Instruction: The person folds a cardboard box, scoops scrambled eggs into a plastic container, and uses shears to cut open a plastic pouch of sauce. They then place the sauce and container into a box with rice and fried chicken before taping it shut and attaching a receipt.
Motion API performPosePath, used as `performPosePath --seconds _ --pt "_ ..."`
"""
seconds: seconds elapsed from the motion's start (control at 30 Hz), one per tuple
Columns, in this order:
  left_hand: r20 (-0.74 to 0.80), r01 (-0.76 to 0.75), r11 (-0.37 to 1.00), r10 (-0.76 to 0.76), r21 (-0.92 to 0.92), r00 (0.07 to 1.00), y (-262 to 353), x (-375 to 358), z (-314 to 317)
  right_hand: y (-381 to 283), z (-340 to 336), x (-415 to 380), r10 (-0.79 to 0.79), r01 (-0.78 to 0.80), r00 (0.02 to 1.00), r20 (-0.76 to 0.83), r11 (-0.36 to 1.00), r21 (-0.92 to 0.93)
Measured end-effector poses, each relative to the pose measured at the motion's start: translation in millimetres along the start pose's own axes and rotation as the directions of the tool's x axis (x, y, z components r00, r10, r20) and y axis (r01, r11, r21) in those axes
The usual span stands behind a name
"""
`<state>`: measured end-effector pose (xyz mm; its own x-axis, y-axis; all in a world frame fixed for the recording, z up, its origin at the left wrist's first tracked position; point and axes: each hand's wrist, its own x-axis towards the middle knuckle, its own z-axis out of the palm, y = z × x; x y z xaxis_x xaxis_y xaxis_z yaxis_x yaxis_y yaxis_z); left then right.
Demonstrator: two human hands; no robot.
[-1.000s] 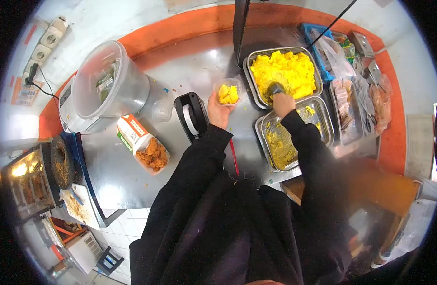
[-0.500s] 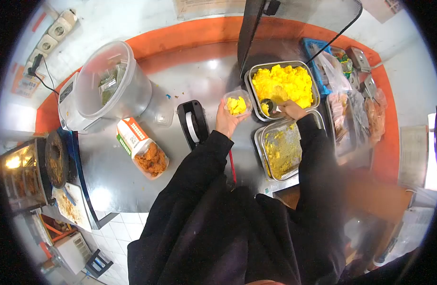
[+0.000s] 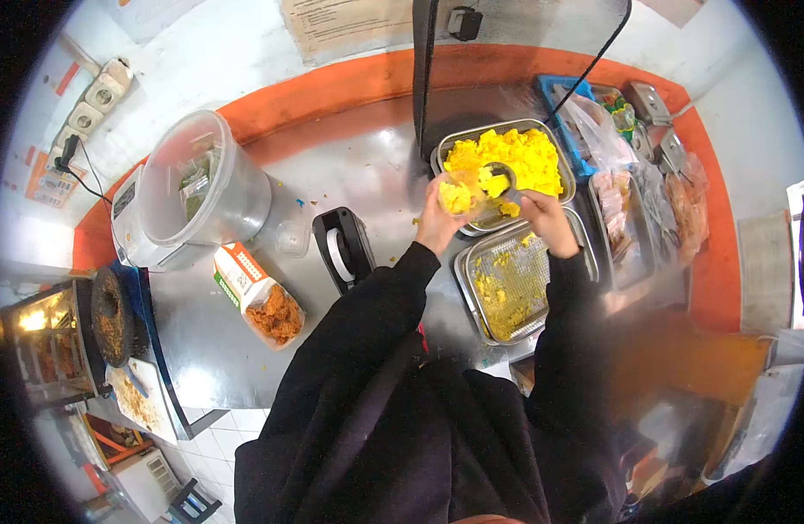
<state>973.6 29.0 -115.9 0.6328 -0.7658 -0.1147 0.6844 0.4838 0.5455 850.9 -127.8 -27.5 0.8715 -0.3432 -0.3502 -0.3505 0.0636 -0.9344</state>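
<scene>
My left hand [image 3: 438, 225] is closed around a small clear plastic cup [image 3: 457, 199] partly filled with soft, lumpy yellow food. In my right hand [image 3: 548, 223] is a round-bowled metal spoon [image 3: 510, 171], carrying a lump of the same food close beside the cup's rim. Both are over the front left part of a metal tray [image 3: 569, 175] heaped with yellow food [image 3: 528, 157]. Nearer to me, under my right forearm, lies a second mesh-bottomed tray [image 3: 515, 327] with only scattered yellow bits.
A black tape dispenser [image 3: 342, 249] and a clear plastic lid [image 3: 293, 237] lie left of my hands. Farther left are a box of fried chicken [image 3: 275, 313] and a big clear tub [image 3: 244, 192]. A dark-framed panel [image 3: 425, 79] rises behind the trays; a blue basket [image 3: 555, 87] stands right.
The spoon has risen from the yellow food with a lump on it and moved to the cup. My left hand has tilted the cup toward the spoon. The camera view has shifted slightly.
</scene>
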Motion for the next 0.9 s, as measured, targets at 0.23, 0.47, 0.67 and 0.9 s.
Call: performPosePath --seconds 0.23,0.47,0.67,0.9 --pt "0.061 0.073 0.986 -0.064 -0.152 0.996 -10 -1 37 -18 43 -28 -0.552 0.182 0.834 -0.007 0.288 -0.940" --pt "0.017 -0.016 0.990 0.019 -0.139 1.000 -5 -4 27 -19 44 -34 -0.547 0.292 0.837 0.031 0.397 -0.870" --pt "-0.034 -0.047 0.992 0.043 -0.114 0.998 -11 -8 18 -15 44 -23 -0.529 0.284 0.849 -0.011 0.473 -0.834" --pt "-0.063 -0.102 0.970 0.090 -0.221 0.994 3 -17 -3 -9 15 -6 -0.518 0.144 0.830 -0.208 0.558 -0.817"
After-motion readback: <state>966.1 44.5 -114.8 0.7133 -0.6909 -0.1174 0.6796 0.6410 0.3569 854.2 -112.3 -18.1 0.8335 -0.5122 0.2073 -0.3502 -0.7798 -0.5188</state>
